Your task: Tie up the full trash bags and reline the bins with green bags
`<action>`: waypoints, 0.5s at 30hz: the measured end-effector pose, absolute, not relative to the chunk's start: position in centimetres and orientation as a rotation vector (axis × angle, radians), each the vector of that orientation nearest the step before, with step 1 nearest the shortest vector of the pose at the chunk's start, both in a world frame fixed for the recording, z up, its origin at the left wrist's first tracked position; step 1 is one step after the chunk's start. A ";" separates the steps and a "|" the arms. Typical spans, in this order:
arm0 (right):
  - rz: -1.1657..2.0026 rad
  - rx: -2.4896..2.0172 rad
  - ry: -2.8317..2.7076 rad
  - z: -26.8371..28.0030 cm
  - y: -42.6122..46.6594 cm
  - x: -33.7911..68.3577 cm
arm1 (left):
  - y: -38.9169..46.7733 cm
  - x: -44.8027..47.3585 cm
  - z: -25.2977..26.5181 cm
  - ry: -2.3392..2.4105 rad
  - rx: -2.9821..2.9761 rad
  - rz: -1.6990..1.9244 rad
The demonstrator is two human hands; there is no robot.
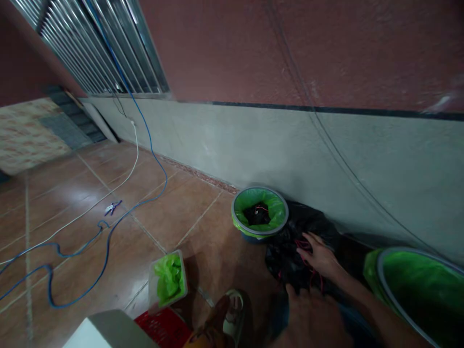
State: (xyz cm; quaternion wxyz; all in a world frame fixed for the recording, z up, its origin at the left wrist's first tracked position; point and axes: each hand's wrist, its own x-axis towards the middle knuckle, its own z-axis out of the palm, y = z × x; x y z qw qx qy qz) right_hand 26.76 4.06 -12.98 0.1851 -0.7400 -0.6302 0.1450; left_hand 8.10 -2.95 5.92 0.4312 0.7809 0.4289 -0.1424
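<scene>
A black plastic garbage bag [277,256] with thin red strings [304,245] lies bunched on the floor in front of me. My right hand [321,256] reaches over it from the lower right. Its fingers are stretched and apart, touching the bag by the strings. Close to the near side of the bag is my left hand [308,309]; it is dark and blurred, and its grip cannot be made out. Just left of the bag stands a round bin [260,236] lined with green plastic, holding a dark bundle with a red string.
A larger green-lined bin [384,275] stands at the right. A tub [150,290] holds crumpled green plastic [168,278], beside a red item [163,326] and a sandalled foot [234,314]. Blue cable [107,251] and scissors-like tool [112,208] lie on the tiles. A wall [203,140] runs behind.
</scene>
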 end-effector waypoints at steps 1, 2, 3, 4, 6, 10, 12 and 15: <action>0.415 -2.089 -1.741 -12.3 2.8 27.0 | -3.2 7.8 6.2 1.082 1.985 -0.321; 0.431 -2.094 -1.713 -11.7 1.4 27.2 | -3.4 7.4 6.4 1.082 2.024 -0.282; 0.450 -2.093 -1.686 -11.2 -0.1 27.5 | -3.6 7.1 6.7 1.067 2.059 -0.250; 0.472 -2.093 -1.658 -10.9 -1.8 27.9 | -3.7 6.7 7.0 1.047 2.092 -0.227; 0.526 -2.087 -1.612 -10.4 -5.4 28.5 | -3.9 6.3 7.5 1.009 2.144 -0.222; 0.690 -2.087 -1.581 -9.5 -12.3 28.2 | -4.2 6.1 7.9 0.940 2.243 -0.281; 0.765 -2.109 -1.579 -8.6 -14.9 26.8 | -4.3 6.2 7.9 0.914 2.285 -0.313; 0.825 -2.118 -1.587 -6.5 -17.7 23.5 | -4.5 5.9 8.3 0.897 2.316 -0.386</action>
